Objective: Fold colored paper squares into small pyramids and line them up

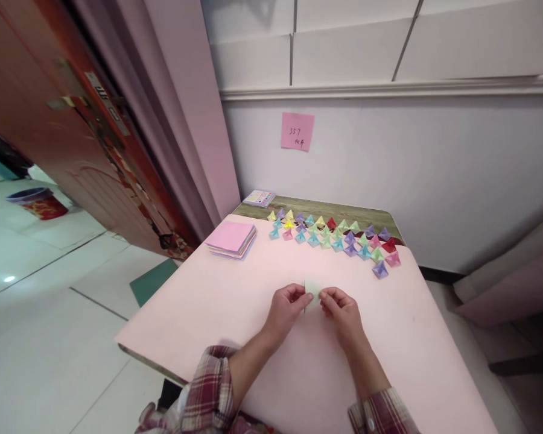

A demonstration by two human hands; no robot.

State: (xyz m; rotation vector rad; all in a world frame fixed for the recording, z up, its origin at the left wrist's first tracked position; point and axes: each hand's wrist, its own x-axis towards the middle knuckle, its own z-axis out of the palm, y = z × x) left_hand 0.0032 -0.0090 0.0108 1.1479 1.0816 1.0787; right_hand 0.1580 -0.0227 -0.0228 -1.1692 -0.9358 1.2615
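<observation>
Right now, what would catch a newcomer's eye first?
Probably rows of small multicoloured folded-paper pieces across the far side of the pink-covered table. Nearer, the left hand holds pale green paper, the right hand at its edge. A square pink paper note is on the pale wall above.

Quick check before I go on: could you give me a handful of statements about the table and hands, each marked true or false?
1. The left hand holds a small pale green paper. True.
2. The paper stack is pink on top. True.
3. The paper stack lies to the right of the folded pieces. False: it lies to their left.
4. The folded pieces all share one colour. False: purple, yellow and red are among them.
5. The pink note on the wall is blank. False: it bears handwriting.
</observation>
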